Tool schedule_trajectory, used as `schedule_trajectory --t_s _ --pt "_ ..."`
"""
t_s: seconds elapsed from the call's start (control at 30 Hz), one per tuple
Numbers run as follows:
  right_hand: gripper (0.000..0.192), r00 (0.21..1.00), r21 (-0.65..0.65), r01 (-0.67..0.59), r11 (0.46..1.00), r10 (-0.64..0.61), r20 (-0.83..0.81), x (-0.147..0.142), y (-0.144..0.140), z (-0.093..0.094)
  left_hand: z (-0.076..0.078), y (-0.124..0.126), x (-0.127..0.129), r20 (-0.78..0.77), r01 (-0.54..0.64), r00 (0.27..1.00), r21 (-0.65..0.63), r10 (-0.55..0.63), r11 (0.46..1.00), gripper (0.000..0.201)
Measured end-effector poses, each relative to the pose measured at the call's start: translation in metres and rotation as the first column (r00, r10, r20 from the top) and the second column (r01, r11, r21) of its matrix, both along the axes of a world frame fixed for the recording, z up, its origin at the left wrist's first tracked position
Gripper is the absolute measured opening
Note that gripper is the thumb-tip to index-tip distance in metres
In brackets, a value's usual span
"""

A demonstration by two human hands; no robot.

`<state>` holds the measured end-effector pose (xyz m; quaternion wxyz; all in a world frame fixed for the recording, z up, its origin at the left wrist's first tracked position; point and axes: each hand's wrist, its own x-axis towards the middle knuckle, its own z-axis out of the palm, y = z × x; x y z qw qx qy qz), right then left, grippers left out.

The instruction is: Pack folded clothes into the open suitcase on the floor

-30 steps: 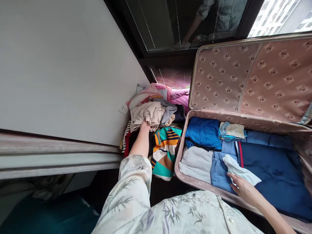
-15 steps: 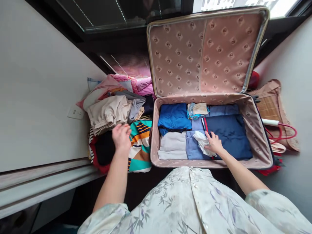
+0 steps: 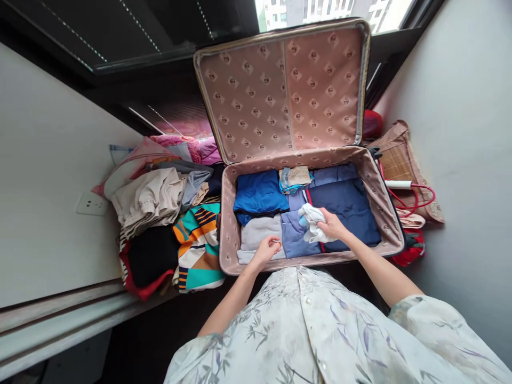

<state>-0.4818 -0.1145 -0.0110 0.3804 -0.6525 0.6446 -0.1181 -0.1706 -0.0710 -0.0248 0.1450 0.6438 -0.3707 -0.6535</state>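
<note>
In the open suitcase (image 3: 224, 256), my right hand (image 3: 332, 224) is closed on a crumpled white cloth (image 3: 314, 221) with a light-blue patch, lifted over the folded periwinkle clothes (image 3: 294, 248). My left hand (image 3: 266, 252) hovers by the folded light-grey clothes (image 3: 260, 232), its fingers curled together. A small orange spot shows at its fingertips, too small to name. Behind lies a folded bright-blue garment (image 3: 260, 194), beside a small stack of beige and blue cloths (image 3: 295, 178). Folded navy clothing (image 3: 346, 213) fills the right side, with a red strip along its left edge.
The raised lid (image 3: 256, 101) leans by the window. Left of the case lie beige clothes (image 3: 150, 197), a black garment (image 3: 154, 256) and a colourful patterned cloth (image 3: 202, 245). At right are a brown bag (image 3: 394, 146) and a red cord (image 3: 426, 189). Walls stand close on both sides.
My left hand has moved right, from the clothes pile to over the suitcase. My right hand has lifted the white cloth and shifted it slightly left. The view has swung right.
</note>
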Motion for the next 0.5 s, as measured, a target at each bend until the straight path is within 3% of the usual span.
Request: schedule_trajectory --t_s 0.1,0.23,0.37,0.43,0.5 --pt "0.053 0.968 -0.261 0.250 0.933 -0.242 0.063 -0.059 -0.008 0.033 -0.003 -0.003 -0.002 0.030 -0.008 1.000 -0.030 0.009 1.000 0.028" --pt "0.054 0.829 -0.540 0.461 0.704 -0.559 -0.022 -0.158 -0.006 0.073 -0.004 -0.006 -0.007 0.061 -0.027 0.998 -0.038 0.030 0.999 0.030" --pt "0.052 0.644 -0.569 0.617 0.543 -0.764 -0.032 -0.235 0.005 0.089 -0.006 -0.003 -0.009 0.102 -0.035 0.994 -0.042 0.039 0.999 0.034" --pt "0.049 0.623 -0.556 0.662 0.503 -0.782 0.035 -0.250 0.004 0.089 -0.008 -0.001 -0.010 0.121 -0.043 0.992 -0.040 0.047 0.998 0.035" --pt "0.048 0.659 -0.540 0.675 0.503 -0.740 0.135 -0.247 -0.006 0.088 -0.011 0.002 -0.012 0.129 -0.055 0.990 -0.039 0.060 0.998 0.037"
